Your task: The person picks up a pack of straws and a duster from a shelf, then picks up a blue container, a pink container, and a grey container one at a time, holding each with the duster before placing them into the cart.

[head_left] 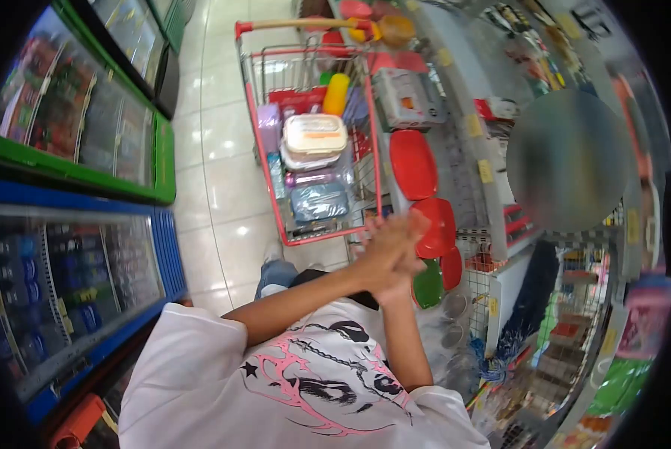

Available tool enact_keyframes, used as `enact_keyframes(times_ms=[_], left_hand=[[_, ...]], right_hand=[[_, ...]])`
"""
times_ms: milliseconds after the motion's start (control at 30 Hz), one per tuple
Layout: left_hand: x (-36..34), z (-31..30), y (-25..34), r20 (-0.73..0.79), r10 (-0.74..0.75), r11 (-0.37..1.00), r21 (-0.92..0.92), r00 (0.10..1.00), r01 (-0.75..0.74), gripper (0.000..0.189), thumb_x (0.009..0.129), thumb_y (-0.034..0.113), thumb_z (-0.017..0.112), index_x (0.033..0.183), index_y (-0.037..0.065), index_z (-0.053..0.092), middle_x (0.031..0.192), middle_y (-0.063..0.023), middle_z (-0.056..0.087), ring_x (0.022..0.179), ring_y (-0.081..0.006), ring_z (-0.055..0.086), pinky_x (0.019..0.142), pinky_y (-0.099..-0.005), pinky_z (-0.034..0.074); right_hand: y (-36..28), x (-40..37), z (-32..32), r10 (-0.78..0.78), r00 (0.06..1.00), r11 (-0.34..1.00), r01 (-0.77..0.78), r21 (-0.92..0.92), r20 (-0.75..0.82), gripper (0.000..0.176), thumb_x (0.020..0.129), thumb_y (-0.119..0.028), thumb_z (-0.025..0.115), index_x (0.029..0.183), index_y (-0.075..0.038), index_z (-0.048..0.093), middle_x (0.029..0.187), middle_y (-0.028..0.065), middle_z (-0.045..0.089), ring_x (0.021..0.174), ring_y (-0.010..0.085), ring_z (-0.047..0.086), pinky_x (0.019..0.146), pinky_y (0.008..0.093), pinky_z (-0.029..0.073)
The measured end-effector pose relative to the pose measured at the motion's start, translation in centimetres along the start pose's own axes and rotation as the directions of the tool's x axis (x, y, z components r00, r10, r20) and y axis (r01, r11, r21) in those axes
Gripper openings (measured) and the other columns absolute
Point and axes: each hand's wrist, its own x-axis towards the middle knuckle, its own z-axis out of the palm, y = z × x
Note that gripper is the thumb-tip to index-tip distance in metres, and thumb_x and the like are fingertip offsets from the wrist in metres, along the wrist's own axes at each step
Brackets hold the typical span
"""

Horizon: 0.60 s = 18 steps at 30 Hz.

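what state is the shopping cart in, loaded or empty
Loaded: the shopping cart holds a yellow item, a pale container and a blue package, among others.

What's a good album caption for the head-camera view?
Hands together near a loaded shopping cart, in a shop aisle between glass-fronted coolers and stocked shelves.

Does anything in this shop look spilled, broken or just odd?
I see no spill or breakage. One odd thing stands out: a round blurred patch at the right, hiding whatever is behind it. The goods in the cart look loosely piled, but nothing unusual.
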Motion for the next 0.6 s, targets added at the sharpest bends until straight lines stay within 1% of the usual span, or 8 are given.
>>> enact_keyframes(times_ms=[133, 167, 200, 233, 367, 500, 567, 600], left_hand=[[-9.7, -5.0, -12.7, -0.191, -0.549, 0.649, 0.516, 0.814, 0.559, 0.086, 0.082, 0.036, 0.064, 0.146, 0.004, 0.018, 0.143, -0.0337, 0.022, 0.132, -0.0494, 0.022, 0.110, -0.0528, 0.016], [-11.7, -6.1, -15.3, -0.393, -0.551, 0.531, 0.515, 0.736, 0.673, 0.088, 0.081, 0.036, 0.066, 0.146, 0.002, 0.017, 0.142, -0.0335, 0.022, 0.131, -0.0510, 0.023, 0.109, -0.0532, 0.018], [-13.3, -7.2, -17.2, -0.576, -0.519, 0.404, 0.485, 0.631, 0.776, 0.090, 0.080, 0.035, 0.067, 0.145, 0.000, 0.016, 0.141, -0.0334, 0.023, 0.129, -0.0527, 0.024, 0.108, -0.0536, 0.020], [-13.8, -8.6, -18.0, -0.576, -0.542, 0.387, 0.476, 0.612, 0.790, 0.090, 0.080, 0.035, 0.067, 0.145, 0.000, 0.016, 0.141, -0.0334, 0.023, 0.129, -0.0527, 0.024, 0.108, -0.0536, 0.020], [-13.0, -11.2, -22.9, -0.688, -0.597, 0.553, 0.020, 0.412, 0.833, 0.093, 0.079, 0.029, 0.069, 0.145, -0.001, 0.012, 0.141, -0.0318, 0.022, 0.131, -0.0470, 0.024, 0.109, -0.0474, 0.024], [-9.1, -10.0, -26.1, -0.797, -0.597, 0.444, -0.239, 0.086, 0.863, 0.067, 0.080, 0.018, 0.065, 0.136, 0.000, 0.035, 0.128, -0.0240, 0.042, 0.116, -0.0385, 0.046, 0.097, -0.0398, 0.039], [-8.9, -9.4, -25.9, -0.793, -0.609, 0.391, -0.289, 0.010, 0.874, 0.055, 0.079, 0.014, 0.064, 0.129, 0.000, 0.046, 0.122, -0.0201, 0.050, 0.108, -0.0363, 0.054, 0.091, -0.0397, 0.044], [-8.7, -9.4, -25.7, -0.821, -0.570, 0.369, -0.248, 0.007, 0.896, 0.044, 0.079, 0.011, 0.061, 0.121, 0.000, 0.051, 0.114, -0.0175, 0.054, 0.099, -0.0342, 0.057, 0.085, -0.0398, 0.046]], right_hand=[[4.4, -0.3, 0.5, 0.517, 0.854, 0.856, -0.515, -0.043, 0.058, 0.072, 0.090, -0.058, 0.045, 0.141, -0.009, 0.036, 0.138, 0.0145, 0.045, 0.129, 0.0256, 0.042, 0.106, 0.0395, 0.032], [5.6, 1.1, -1.0, 0.297, 0.954, 0.697, -0.246, -0.673, -0.042, 0.068, 0.089, -0.051, 0.053, 0.138, -0.006, 0.040, 0.135, 0.0157, 0.047, 0.127, 0.0272, 0.043, 0.106, 0.0392, 0.032], [6.9, 2.4, -2.9, 0.065, 0.997, 0.138, 0.040, -0.990, 0.049, 0.064, 0.088, -0.043, 0.060, 0.135, -0.004, 0.043, 0.133, 0.0170, 0.049, 0.125, 0.0287, 0.045, 0.106, 0.0388, 0.032], [7.4, 4.3, -4.8, -0.149, 0.956, 0.055, 0.262, -0.964, 0.251, 0.061, 0.084, -0.033, 0.067, 0.131, 0.001, 0.046, 0.132, 0.0207, 0.048, 0.126, 0.0321, 0.043, 0.106, 0.0391, 0.031], [6.4, 14.2, -8.0, -0.472, 0.809, -0.250, 0.260, -0.933, 0.352, 0.063, 0.081, -0.023, 0.069, 0.129, 0.008, 0.043, 0.135, 0.0264, 0.043, 0.128, 0.0381, 0.038, 0.108, 0.0396, 0.029], [6.2, 22.7, -9.6, -0.683, 0.671, -0.278, 0.125, -0.952, 0.288, 0.053, 0.082, -0.029, 0.066, 0.123, 0.001, 0.051, 0.124, 0.0236, 0.054, 0.117, 0.0379, 0.050, 0.098, 0.0426, 0.039], [5.8, 22.8, -9.0, -0.554, 0.783, -0.124, -0.412, -0.903, -0.282, 0.041, 0.084, -0.038, 0.062, 0.111, -0.008, 0.058, 0.100, 0.0180, 0.066, 0.092, 0.0364, 0.063, 0.078, 0.0460, 0.048], [5.9, 22.7, -9.2, -0.545, 0.781, -0.108, -0.424, -0.899, -0.303, 0.041, 0.084, -0.038, 0.062, 0.111, -0.008, 0.058, 0.100, 0.0180, 0.066, 0.092, 0.0364, 0.063, 0.078, 0.0460, 0.048]])
